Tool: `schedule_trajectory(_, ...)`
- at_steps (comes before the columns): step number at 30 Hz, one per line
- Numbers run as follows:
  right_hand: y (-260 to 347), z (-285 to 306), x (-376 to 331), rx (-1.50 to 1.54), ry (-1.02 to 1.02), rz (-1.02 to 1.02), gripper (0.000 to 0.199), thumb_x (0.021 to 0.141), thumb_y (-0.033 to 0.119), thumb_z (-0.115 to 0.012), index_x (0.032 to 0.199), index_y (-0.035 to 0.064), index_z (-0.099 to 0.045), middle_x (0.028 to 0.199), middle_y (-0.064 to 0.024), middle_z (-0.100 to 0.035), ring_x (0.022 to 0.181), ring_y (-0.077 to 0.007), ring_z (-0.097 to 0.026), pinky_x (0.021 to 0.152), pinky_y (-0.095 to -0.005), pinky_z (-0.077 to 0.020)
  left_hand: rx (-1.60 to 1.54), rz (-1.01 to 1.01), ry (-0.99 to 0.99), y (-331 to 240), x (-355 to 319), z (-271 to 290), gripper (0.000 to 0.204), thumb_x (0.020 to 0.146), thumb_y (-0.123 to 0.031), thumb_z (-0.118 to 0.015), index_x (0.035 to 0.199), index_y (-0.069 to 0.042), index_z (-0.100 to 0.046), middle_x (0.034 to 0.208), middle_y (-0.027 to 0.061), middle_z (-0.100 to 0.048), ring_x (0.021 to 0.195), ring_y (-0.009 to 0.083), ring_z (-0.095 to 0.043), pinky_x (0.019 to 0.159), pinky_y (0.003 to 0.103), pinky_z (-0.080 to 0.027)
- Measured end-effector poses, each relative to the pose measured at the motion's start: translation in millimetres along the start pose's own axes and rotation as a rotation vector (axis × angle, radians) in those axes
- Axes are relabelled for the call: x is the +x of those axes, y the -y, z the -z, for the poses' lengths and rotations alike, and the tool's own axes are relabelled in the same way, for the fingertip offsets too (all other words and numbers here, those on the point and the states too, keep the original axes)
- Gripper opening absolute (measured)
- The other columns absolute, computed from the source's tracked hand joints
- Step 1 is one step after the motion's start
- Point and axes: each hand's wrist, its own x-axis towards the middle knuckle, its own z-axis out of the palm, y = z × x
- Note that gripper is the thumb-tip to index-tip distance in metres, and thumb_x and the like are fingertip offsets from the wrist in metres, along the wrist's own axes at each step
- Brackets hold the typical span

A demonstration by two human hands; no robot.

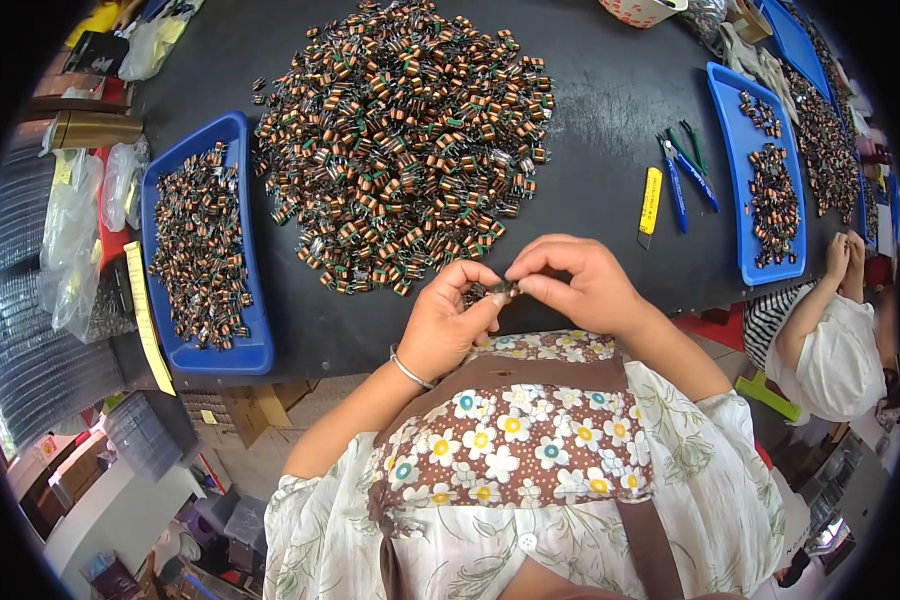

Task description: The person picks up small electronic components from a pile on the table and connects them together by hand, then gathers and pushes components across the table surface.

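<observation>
My left hand [447, 315] is closed, with several small copper-wound coils [476, 293] showing between its curled fingers and thumb. My right hand [582, 285] pinches thumb against forefinger at a small dark piece [511, 287], apparently a coil, where the two hands' fingertips meet; the fingers hide most of it. Both hands are held close to the body, at the table's near edge. Just beyond them lies a large heap of copper coils [410, 140] with dark cores, thin wire leads and some green bits.
A blue tray [260, 345] of coils stands at left, another blue tray [743, 180] at right. A yellow utility knife [650, 205], blue-handled pliers [676, 190] and a green-handled tool [694, 148] lie on the black table [595, 130]. Another person [828, 350] works at far right.
</observation>
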Motion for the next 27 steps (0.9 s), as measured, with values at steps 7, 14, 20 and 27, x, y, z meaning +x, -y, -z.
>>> schedule_trajectory(7, -7.6, 13.3, 15.4, -0.180, -0.035, 0.171, 0.014, 0.077, 0.000, -0.063, 0.089, 0.0028, -0.067, 0.089, -0.0080, -0.063, 0.083, -0.0193, -0.060, 0.073, -0.0302, -0.0473, 0.025, -0.012, 0.021, -2.8, -2.2, 0.5, 0.015, 0.083, -0.005, -0.062, 0.094, -0.004, -0.053, 0.079, 0.0007, -0.059, 0.056, 0.0027, -0.052, 0.045, 0.016, -0.040)
schedule_trajectory(14, -23.0, 16.1, 43.7, -0.747, -0.312, 0.318, 0.024, 0.072, -0.001, -0.063, 0.096, 0.0064, -0.063, 0.095, -0.0066, -0.061, 0.092, -0.0265, -0.056, 0.079, -0.0351, -0.0472, 0.001, 0.010, 0.017, -6.2, -4.1, 0.3, 0.013, 0.083, -0.003, -0.060, 0.094, -0.003, -0.053, 0.081, 0.0025, -0.061, 0.057, 0.0030, -0.052, 0.046, 0.016, -0.040)
schedule_trajectory(20, -11.1, 16.3, 22.6, -0.726, -0.141, 0.097, 0.024, 0.070, -0.001, -0.064, 0.093, 0.0060, -0.061, 0.095, -0.0079, -0.059, 0.092, -0.0272, -0.056, 0.078, -0.0359, -0.0469, 0.027, 0.006, 0.014, -7.3, -5.0, 3.3, 0.012, 0.083, -0.003, -0.059, 0.094, -0.004, -0.053, 0.085, 0.0038, -0.062, 0.063, 0.0045, -0.054, 0.051, 0.017, -0.043)
schedule_trajectory(27, -11.6, 14.6, 2.3, -0.639, -0.269, 0.098, 0.026, 0.070, 0.000, -0.065, 0.095, 0.0057, -0.060, 0.092, -0.0086, -0.059, 0.091, -0.0277, -0.057, 0.076, -0.0362, -0.0470, -0.322, 0.034, 0.249, -1.8, 2.4, 10.0, 0.004, 0.087, -0.006, -0.052, 0.091, -0.005, -0.051, 0.086, 0.0107, -0.062, 0.069, 0.0119, -0.058, 0.056, 0.021, -0.046)
